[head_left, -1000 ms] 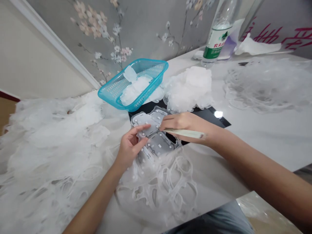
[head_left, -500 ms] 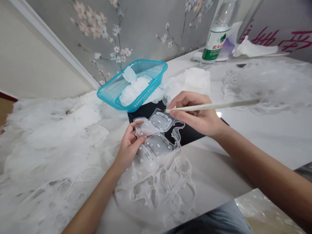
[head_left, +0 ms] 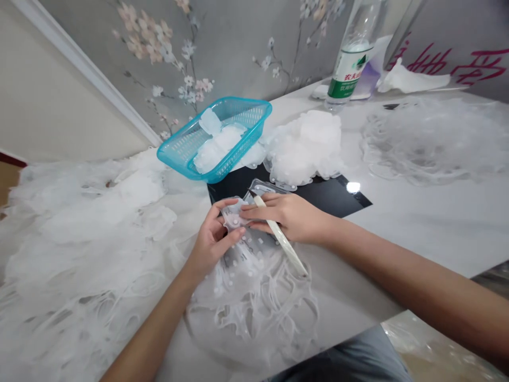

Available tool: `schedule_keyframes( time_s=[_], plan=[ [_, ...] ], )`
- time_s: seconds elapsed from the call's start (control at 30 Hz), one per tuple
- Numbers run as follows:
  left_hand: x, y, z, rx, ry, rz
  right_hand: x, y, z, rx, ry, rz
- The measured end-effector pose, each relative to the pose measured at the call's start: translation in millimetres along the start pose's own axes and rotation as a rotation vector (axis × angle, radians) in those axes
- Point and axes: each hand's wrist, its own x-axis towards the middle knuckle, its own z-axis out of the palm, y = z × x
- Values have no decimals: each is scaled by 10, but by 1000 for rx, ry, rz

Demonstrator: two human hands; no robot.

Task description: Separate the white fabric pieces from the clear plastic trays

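My left hand (head_left: 212, 236) pinches a clear, flexible sheet piece (head_left: 234, 212) with small white dots, thumb in front and fingers behind. My right hand (head_left: 292, 215) has a slim white pen-like tool (head_left: 284, 244) tucked between its fingers, its dark pointed tip up and to the left. Its fingertips touch the same clear sheet near my left thumb. More of the dotted sheet (head_left: 258, 240) lies under both hands, partly hidden by them. Below them, a tangle of clear cut-out strips (head_left: 270, 302) rests at the table's front.
A blue basket (head_left: 214, 172) with white translucent pieces stands behind the black mat (head_left: 338, 196). A stack of translucent pieces (head_left: 304, 148) sits beside it. A water bottle (head_left: 350, 74) is at the back. Heaps of clear scrap lie left (head_left: 79, 239) and right (head_left: 429, 138).
My right hand has come down and left onto the sheet. The tool has swung from pointing left to slanting up-left, its rear end now low. My left hand has hardly moved.
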Motion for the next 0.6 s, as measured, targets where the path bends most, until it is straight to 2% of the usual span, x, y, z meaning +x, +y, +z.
schedule_keyframes(
  time_s=[0.23,0.3,0.37,0.47,0.6],
  plan=[
    [-10,-2,0,13,-32,16,9,27,-101,176,-17,22],
    [-11,2,3,29,-28,25,19,12,-124,204,-30,54],
    [-13,4,9,63,-8,35,28,-13,-129,198,12,120],
    [-14,9,18,113,14,39,40,-56,-122,203,201,277],
    [-3,19,15,126,-3,30,56,-67,-151,244,563,480]
  ],
)
